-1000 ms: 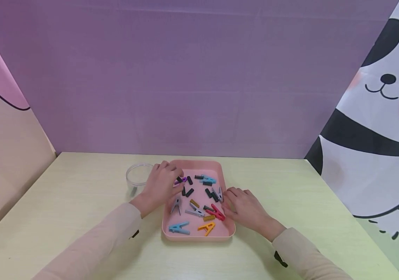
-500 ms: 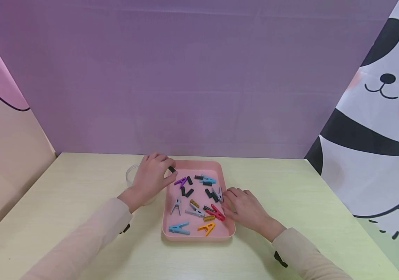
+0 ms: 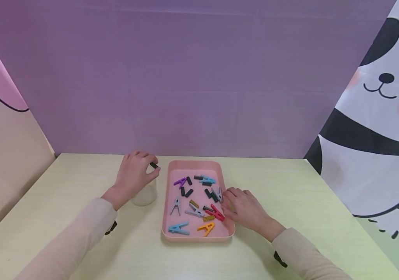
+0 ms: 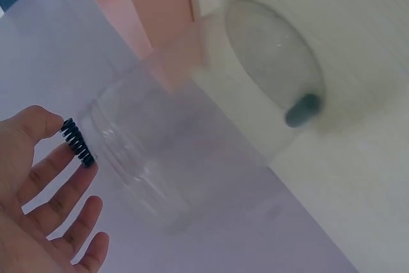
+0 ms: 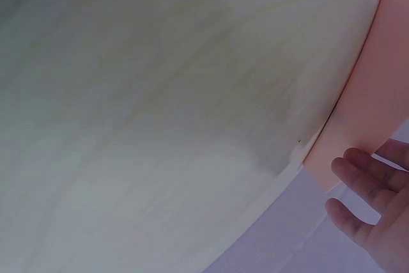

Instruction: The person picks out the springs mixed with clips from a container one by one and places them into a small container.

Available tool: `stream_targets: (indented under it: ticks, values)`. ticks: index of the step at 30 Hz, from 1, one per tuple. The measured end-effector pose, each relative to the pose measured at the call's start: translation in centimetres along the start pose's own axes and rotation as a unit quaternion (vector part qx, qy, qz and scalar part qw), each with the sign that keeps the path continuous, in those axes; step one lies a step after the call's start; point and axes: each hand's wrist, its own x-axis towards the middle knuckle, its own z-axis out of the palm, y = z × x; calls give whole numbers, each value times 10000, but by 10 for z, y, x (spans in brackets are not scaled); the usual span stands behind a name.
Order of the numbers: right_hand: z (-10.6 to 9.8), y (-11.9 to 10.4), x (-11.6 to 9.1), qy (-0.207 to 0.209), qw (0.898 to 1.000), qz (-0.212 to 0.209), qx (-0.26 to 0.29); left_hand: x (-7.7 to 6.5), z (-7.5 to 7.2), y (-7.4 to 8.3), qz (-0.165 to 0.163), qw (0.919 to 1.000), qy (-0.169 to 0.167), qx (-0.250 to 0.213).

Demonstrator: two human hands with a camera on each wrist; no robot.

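Observation:
My left hand [image 3: 130,177] pinches a small black spring [image 4: 78,143] between thumb and fingers, right at the mouth of a clear plastic jar [image 4: 185,126]. Another dark spring [image 4: 303,110] lies at the bottom inside the jar. In the head view the hand covers the jar's upper part. My right hand [image 3: 246,206] rests against the right side of a pink tray [image 3: 195,166], its fingertips on the outer wall. Clothespins lie in the tray: purple [image 3: 180,182], red [image 3: 215,213], yellow [image 3: 207,228], light blue [image 3: 179,228] and grey.
Several black springs [image 3: 189,193] and brass-coloured springs [image 3: 208,218] are scattered among the clothespins. The pale wooden table [image 3: 290,194] backs onto a purple cloth [image 3: 199,89]. A panda print [image 3: 388,116] covers the right side wall.
My left hand has lifted the black spring from above the tray and carried it left to over the jar. My right hand stays at the tray's side.

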Motion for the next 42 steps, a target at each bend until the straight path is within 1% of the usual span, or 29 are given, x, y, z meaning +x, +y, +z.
stream_targets:
  ticks: [3, 9, 16, 22, 32, 42]
  values:
    - [1, 0, 0, 72, 10000, -56, 1, -3, 1, -7, -127, 9999, -57, 42]
    - [2, 1, -1, 172, 9998, -120, -36, -8, -1, -15, -326, 9992, -202, 134]
    - [1, 1, -1, 156, 9998, -119, -37, -12, 1, -20, -480, 9979, -403, 130]
    - [1, 0, -1, 116, 9999, -97, -15, -14, 4, -25, -596, 9971, -472, 93]
    - [2, 1, -1, 258, 9993, -217, -177, -14, 4, -26, -695, 9960, -555, 54]
    - [1, 1, -1, 201, 9995, -194, -145, -12, 6, -25, -842, 9935, -771, 32]
